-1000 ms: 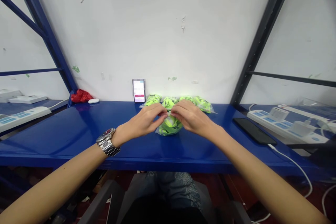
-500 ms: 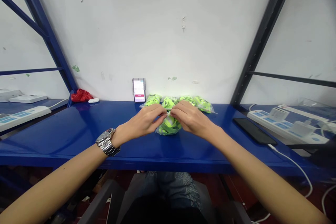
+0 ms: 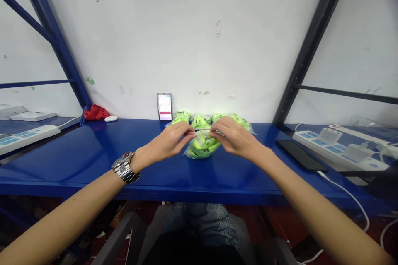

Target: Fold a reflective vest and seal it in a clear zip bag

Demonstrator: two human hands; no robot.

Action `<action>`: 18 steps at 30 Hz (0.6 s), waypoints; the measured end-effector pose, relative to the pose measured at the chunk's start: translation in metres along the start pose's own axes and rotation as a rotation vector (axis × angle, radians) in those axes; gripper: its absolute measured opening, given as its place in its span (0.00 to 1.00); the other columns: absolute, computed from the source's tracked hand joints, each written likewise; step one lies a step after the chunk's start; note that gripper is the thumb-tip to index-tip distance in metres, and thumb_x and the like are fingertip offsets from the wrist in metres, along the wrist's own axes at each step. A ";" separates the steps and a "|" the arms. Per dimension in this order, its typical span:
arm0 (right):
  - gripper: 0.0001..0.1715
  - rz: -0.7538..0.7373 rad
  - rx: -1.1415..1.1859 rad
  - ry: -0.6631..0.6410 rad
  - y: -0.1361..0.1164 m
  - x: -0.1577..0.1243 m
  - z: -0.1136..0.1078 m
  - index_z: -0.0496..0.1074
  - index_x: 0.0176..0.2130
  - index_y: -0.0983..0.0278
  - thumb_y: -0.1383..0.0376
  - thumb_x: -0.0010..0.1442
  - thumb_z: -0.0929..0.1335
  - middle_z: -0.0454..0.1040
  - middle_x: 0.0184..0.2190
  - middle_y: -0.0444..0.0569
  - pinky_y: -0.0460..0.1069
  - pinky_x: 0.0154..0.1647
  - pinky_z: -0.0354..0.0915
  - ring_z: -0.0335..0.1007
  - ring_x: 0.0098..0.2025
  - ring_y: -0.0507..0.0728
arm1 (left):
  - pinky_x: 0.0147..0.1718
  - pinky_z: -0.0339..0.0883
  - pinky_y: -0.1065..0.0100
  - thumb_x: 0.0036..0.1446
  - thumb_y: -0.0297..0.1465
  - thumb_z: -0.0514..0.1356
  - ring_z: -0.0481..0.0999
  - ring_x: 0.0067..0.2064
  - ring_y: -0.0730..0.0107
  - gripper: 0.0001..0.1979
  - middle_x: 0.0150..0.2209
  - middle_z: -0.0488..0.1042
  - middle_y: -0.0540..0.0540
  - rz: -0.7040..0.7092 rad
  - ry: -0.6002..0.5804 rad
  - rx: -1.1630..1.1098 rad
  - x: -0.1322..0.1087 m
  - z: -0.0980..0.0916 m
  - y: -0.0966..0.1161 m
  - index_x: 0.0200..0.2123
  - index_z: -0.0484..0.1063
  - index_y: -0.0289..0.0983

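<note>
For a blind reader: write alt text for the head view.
Both hands, left hand and right hand, pinch the top edge of a clear bag of neon-green items on a blue shelf; similar bags line the wall behind.

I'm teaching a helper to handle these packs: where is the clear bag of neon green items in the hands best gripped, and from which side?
Probably by its flat top strip, from above. The bag rests bulging on the blue shelf, so its body is rounded and slippery, while the top edge stands up, thin and stretched. The left hand and right hand each pinch one end of it.
</note>
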State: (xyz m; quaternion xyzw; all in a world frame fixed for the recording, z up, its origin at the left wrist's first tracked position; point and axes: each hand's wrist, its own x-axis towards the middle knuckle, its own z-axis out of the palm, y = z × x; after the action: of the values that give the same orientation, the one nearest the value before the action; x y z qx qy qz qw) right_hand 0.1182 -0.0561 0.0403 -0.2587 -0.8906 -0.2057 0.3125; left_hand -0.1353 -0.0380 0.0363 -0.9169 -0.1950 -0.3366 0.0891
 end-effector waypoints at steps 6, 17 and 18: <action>0.13 -0.027 -0.036 0.018 -0.001 0.002 0.006 0.68 0.37 0.67 0.69 0.70 0.57 0.71 0.32 0.54 0.53 0.37 0.61 0.62 0.36 0.57 | 0.33 0.65 0.68 0.68 0.31 0.52 0.69 0.34 0.72 0.05 0.34 0.71 0.47 0.003 0.001 0.019 -0.002 -0.002 0.000 0.42 0.65 0.37; 0.15 -0.060 -0.066 0.011 -0.006 0.005 0.005 0.68 0.36 0.66 0.71 0.69 0.56 0.69 0.30 0.53 0.53 0.37 0.60 0.60 0.34 0.57 | 0.39 0.68 0.63 0.67 0.32 0.53 0.71 0.40 0.66 0.09 0.39 0.71 0.42 0.025 -0.041 0.121 0.021 -0.003 0.023 0.46 0.66 0.34; 0.16 -0.063 -0.061 0.011 -0.006 0.005 0.005 0.68 0.36 0.66 0.71 0.69 0.56 0.69 0.30 0.53 0.53 0.36 0.60 0.59 0.34 0.57 | 0.39 0.67 0.63 0.67 0.32 0.52 0.71 0.40 0.66 0.09 0.39 0.71 0.42 0.032 -0.058 0.135 0.025 -0.003 0.026 0.46 0.67 0.34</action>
State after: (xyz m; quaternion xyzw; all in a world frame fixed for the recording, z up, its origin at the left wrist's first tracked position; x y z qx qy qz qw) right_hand 0.1087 -0.0566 0.0384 -0.2387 -0.8899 -0.2439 0.3027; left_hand -0.1086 -0.0548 0.0539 -0.9213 -0.2049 -0.2943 0.1505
